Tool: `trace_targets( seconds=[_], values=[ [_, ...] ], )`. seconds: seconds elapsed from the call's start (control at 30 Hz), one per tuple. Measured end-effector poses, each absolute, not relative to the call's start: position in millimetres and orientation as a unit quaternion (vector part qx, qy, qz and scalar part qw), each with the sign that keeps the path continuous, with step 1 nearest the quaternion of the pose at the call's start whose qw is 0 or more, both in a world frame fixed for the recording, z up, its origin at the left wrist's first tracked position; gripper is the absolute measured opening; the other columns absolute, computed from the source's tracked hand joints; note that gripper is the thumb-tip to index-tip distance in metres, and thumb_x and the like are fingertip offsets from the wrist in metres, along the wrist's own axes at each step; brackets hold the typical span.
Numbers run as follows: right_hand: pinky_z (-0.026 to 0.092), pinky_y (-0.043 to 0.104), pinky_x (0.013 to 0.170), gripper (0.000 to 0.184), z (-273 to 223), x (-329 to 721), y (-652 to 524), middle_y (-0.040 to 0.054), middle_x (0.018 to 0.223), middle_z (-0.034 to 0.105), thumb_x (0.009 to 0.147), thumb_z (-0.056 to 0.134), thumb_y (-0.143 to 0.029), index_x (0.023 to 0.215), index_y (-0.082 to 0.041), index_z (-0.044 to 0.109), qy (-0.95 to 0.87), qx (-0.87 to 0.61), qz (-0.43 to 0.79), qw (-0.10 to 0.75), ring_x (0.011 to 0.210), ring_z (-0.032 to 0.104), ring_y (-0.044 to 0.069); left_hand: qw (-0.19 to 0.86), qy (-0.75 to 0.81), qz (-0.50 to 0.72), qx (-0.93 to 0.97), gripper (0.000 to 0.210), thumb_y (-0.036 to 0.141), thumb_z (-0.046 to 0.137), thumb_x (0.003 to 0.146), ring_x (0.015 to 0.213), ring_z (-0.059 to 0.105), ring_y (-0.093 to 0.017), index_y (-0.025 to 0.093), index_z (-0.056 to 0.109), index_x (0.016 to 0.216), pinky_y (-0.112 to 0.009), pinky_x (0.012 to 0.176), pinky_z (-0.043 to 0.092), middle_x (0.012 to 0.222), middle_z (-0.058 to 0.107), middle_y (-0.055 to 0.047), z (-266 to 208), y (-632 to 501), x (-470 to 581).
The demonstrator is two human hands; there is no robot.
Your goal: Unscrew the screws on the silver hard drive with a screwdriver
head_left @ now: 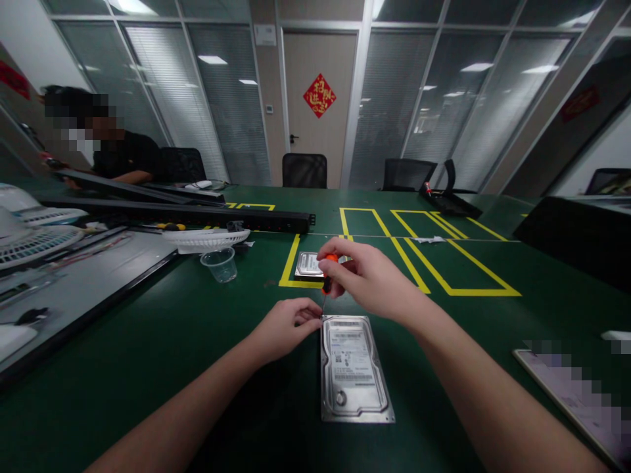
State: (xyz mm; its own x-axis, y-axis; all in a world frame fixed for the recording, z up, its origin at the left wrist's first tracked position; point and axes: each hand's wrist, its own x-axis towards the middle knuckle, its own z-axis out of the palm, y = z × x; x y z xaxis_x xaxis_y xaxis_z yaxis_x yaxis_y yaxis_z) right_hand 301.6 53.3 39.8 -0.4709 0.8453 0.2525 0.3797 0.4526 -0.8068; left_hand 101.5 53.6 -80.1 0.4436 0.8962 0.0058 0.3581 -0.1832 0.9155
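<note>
Silver hard drive (352, 368) lay flat on the green table (276, 420), long side pointing away from the person, far left corner right by the screwdriver (327, 285) tip. Right hand (367, 276) pinched the handle; left hand (288, 328) sat lower, thumb and fingers curled at that corner (couldn't tell if gripping anything). Decent room sideways, another drive (307, 264) just beyond.

An office room, with electronics bench work under way

Glass partitions (458, 85) with blinds (162, 72) flank a door (320, 136); mesh-backed chairs (304, 171) stand along the far edge of a green worktop (517, 322). Yellow outlines (486, 292) mark its surface, a hard drive (351, 368) lies toward the near edge, and long black bars (236, 219) lie toward the far left corner.
</note>
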Motion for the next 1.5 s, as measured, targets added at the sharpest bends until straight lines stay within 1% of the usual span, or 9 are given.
trace_targets(
  seconds=[0.17, 0.3, 0.43, 0.57, 0.7, 0.8, 0.97, 1.13, 1.5],
  values=[
    [0.056, 0.03, 0.071, 0.025, 41.9, 305.9, 54.3, 0.0005, 0.076, 0.072, 0.11, 0.039, -0.029, 0.118, -0.022, 0.061, -0.794, -0.384, 0.356, 0.309, 0.073, 0.074, 0.016, 0.459, 0.446, 0.288, 0.712, 0.022, 0.025, 0.072, 0.09, 0.095, 0.077, -0.024, 0.012, 0.074, 0.108, -0.037, 0.087, 0.061, 0.102, 0.081, -0.011, -82.8, 55.1, 100.7],
    [0.057, 0.029, 0.065, 0.015, 41.6, 305.4, 54.3, 0.0016, 0.08, 0.073, 0.104, 0.055, -0.034, 0.102, -0.021, 0.062, -0.779, -0.4, 0.351, 0.332, 0.071, 0.074, 0.017, 0.456, 0.447, 0.287, 0.714, 0.019, 0.023, 0.072, 0.09, 0.092, 0.077, -0.022, 0.013, 0.075, 0.106, -0.035, 0.085, 0.06, 0.101, 0.081, -0.01, -83.2, 55.8, 101.0],
    [0.054, 0.028, 0.061, 0.018, 39.4, 302.5, 54.0, 0.0004, 0.076, 0.073, 0.096, 0.067, -0.036, 0.091, -0.022, 0.057, -0.77, -0.408, 0.345, 0.349, 0.068, 0.075, 0.017, 0.451, 0.45, 0.286, 0.716, 0.019, 0.021, 0.071, 0.09, 0.09, 0.075, -0.021, 0.013, 0.075, 0.106, -0.034, 0.083, 0.059, 0.101, 0.08, -0.009, -81.4, 54.8, 101.8],
    [0.052, 0.026, 0.057, 0.02, 39.3, 301.1, 53.1, -0.0028, 0.077, 0.07, 0.094, 0.072, -0.034, 0.092, -0.023, 0.055, -0.77, -0.391, 0.352, 0.361, 0.063, 0.072, 0.015, 0.45, 0.451, 0.287, 0.715, 0.02, 0.021, 0.072, 0.089, 0.091, 0.075, -0.021, 0.014, 0.075, 0.107, -0.033, 0.083, 0.059, 0.101, 0.08, -0.008, -80.0, 54.2, 102.2],
    [0.051, 0.026, 0.058, 0.015, 41.1, 302.3, 52.5, -0.0036, 0.077, 0.068, 0.097, 0.069, -0.037, 0.096, -0.023, 0.065, -0.789, -0.376, 0.341, 0.348, 0.061, 0.069, 0.012, 0.451, 0.453, 0.285, 0.714, 0.019, 0.02, 0.071, 0.089, 0.091, 0.075, -0.022, 0.014, 0.075, 0.106, -0.033, 0.083, 0.059, 0.101, 0.08, -0.008, -77.7, 53.3, 102.6],
    [0.047, 0.027, 0.062, 0.018, 42.3, 303.0, 52.7, -0.0018, 0.077, 0.07, 0.096, 0.071, -0.039, 0.091, -0.022, 0.073, -0.815, -0.376, 0.288, 0.335, 0.066, 0.065, 0.012, 0.449, 0.454, 0.284, 0.716, 0.019, 0.021, 0.071, 0.089, 0.093, 0.076, -0.023, 0.013, 0.075, 0.106, -0.035, 0.085, 0.06, 0.103, 0.08, -0.01, -75.9, 52.7, 102.8],
    [0.041, 0.027, 0.059, 0.023, 41.2, 301.5, 53.8, -0.0026, 0.071, 0.066, 0.092, 0.077, -0.041, 0.085, -0.02, 0.071, -0.804, -0.409, 0.259, 0.346, 0.064, 0.057, 0.012, 0.447, 0.45, 0.284, 0.719, 0.018, 0.021, 0.071, 0.09, 0.093, 0.076, -0.022, 0.013, 0.075, 0.105, -0.034, 0.085, 0.06, 0.103, 0.08, -0.009, -75.7, 52.8, 102.3],
    [0.042, 0.026, 0.062, 0.016, 39.1, 300.2, 53.5, -0.0027, 0.074, 0.068, 0.095, 0.073, -0.036, 0.09, -0.021, 0.073, -0.81, -0.388, 0.267, 0.349, 0.065, 0.059, 0.011, 0.441, 0.452, 0.283, 0.722, 0.018, 0.022, 0.072, 0.09, 0.093, 0.076, -0.022, 0.014, 0.075, 0.106, -0.034, 0.084, 0.06, 0.102, 0.08, -0.009, -77.3, 53.3, 101.2],
    [0.044, 0.028, 0.069, 0.031, 43.1, 304.2, 52.0, 0.0001, 0.08, 0.069, 0.11, 0.04, -0.035, 0.102, -0.02, 0.067, -0.82, -0.395, 0.272, 0.314, 0.075, 0.066, 0.014, 0.455, 0.444, 0.294, 0.714, 0.019, 0.023, 0.072, 0.09, 0.092, 0.077, -0.022, 0.014, 0.074, 0.106, -0.034, 0.085, 0.06, 0.101, 0.081, -0.009, -83.8, 55.5, 101.2]
  ],
)
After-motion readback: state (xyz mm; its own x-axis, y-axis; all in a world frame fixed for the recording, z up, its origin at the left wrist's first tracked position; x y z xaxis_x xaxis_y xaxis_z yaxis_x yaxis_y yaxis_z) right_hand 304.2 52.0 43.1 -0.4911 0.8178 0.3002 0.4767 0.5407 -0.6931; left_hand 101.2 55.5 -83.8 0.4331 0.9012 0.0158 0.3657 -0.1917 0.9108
